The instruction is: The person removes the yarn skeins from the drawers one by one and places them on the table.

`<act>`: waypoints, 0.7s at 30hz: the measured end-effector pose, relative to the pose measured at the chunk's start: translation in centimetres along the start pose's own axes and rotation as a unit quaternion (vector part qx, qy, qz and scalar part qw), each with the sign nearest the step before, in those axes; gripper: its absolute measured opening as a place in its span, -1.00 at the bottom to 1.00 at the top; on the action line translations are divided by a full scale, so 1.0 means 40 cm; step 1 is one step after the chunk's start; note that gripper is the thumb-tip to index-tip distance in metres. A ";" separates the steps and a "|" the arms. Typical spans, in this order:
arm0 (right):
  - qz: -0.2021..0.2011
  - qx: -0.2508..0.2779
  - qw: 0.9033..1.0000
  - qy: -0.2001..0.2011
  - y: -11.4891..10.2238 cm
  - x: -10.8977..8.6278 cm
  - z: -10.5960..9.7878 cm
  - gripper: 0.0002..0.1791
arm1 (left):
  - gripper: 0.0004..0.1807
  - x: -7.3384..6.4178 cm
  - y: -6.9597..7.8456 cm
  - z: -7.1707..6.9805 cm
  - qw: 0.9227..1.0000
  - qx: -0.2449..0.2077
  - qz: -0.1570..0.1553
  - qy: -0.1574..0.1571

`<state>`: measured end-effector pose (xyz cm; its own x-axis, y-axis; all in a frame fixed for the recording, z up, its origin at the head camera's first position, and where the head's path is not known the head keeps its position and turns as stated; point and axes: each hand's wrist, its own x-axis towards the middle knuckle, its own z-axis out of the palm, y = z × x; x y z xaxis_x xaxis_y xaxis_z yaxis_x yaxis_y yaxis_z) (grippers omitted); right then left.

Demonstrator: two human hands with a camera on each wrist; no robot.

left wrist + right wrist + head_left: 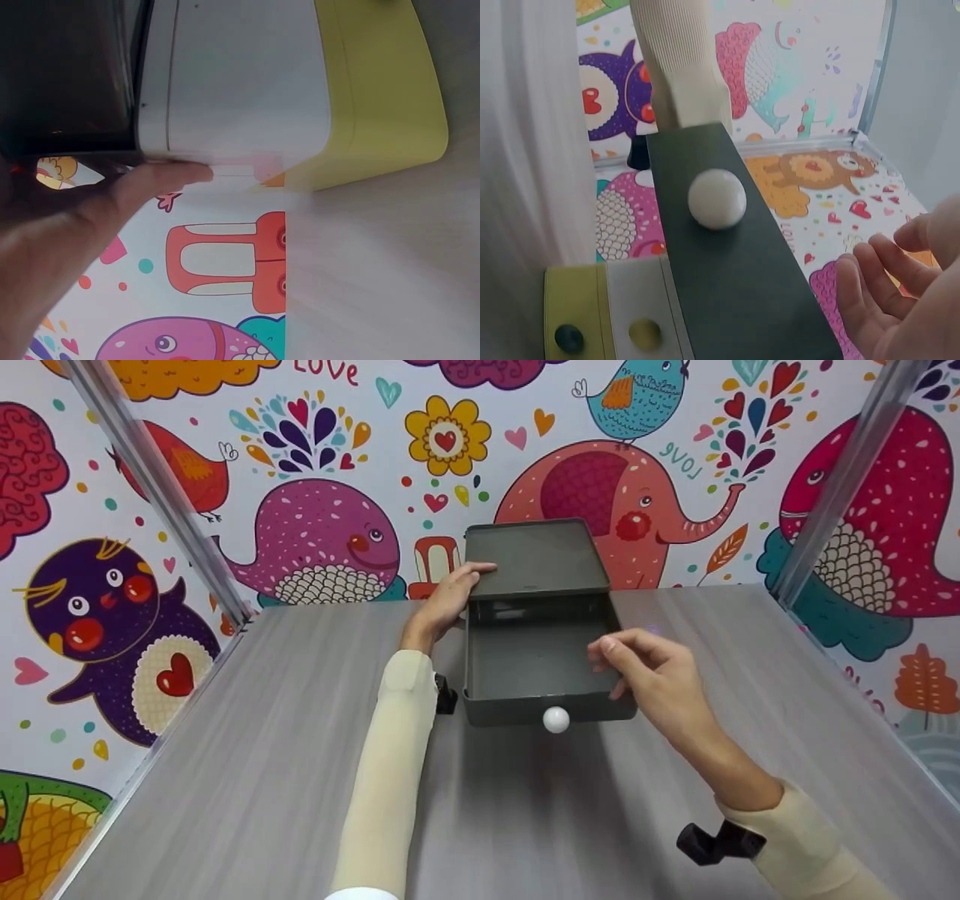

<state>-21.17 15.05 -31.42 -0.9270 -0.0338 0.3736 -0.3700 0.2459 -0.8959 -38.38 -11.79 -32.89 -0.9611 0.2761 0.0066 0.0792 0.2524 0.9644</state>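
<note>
A small chest of drawers has a dark grey top panel [536, 556]. Below that panel the dark grey top drawer [540, 660] is pulled out, its bare floor showing, with a round white knob [556, 719] on its front. My left hand [447, 604] rests on the chest's left upper edge, one finger over the top panel. In the left wrist view, a straight finger [176, 174] lies along the edge of the white section [247, 75]. My right hand [660, 679], fingers loosely bent, holds nothing at the drawer's right front corner. The right wrist view shows it apart from the drawer front.
Under the dark drawer sit a white drawer with a yellowish knob [645, 334] and a yellow drawer with a dark knob [569, 339]. The chest stands on a grey wood-grain table [300, 720]. Behind it rises a wall [465, 502] printed with cartoon animals.
</note>
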 end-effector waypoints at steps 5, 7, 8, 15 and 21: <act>0.013 0.004 1.000 -0.028 0.002 -0.019 0.011 -0.81 | -0.54 -0.002 0.001 0.001 1.000 -0.004 0.004 0.000; 0.017 -0.006 0.998 -0.053 0.005 -0.026 0.012 -0.80 | -0.54 -0.003 0.001 0.002 1.000 -0.005 0.005 -0.001; 0.018 -0.011 0.997 -0.068 0.007 -0.030 0.011 -0.79 | -0.54 -0.004 0.002 0.003 1.000 -0.005 0.005 -0.002; 0.015 -0.057 0.988 -0.146 0.026 -0.050 0.008 -0.72 | -0.54 -0.002 0.002 0.002 1.000 0.004 0.006 0.003; 0.048 -0.106 0.974 -0.195 0.045 -0.069 0.017 -0.56 | -0.54 0.000 -0.001 0.003 1.000 0.005 0.005 0.004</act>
<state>-19.31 14.91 -34.24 -0.9248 -0.3563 0.1331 -0.2975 0.4594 -0.8369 -38.34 -11.70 -32.96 -0.9624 0.2712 0.0180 0.0912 0.2599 0.9613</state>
